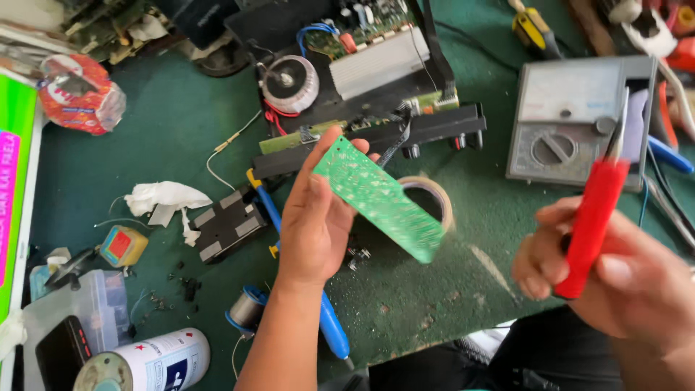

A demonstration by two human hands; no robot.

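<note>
Head view: the left hand grips a green circuit board raised above the table; the right hand clasps red-handled pliers (tips upward, well apart from the board). Work on the board appears not yet begun.

The green circuit board looks matt and speckled; the pliers have smooth red plastic handles; the bench wears rough, dusty green cloth; crumpled white paper lies left.
</note>
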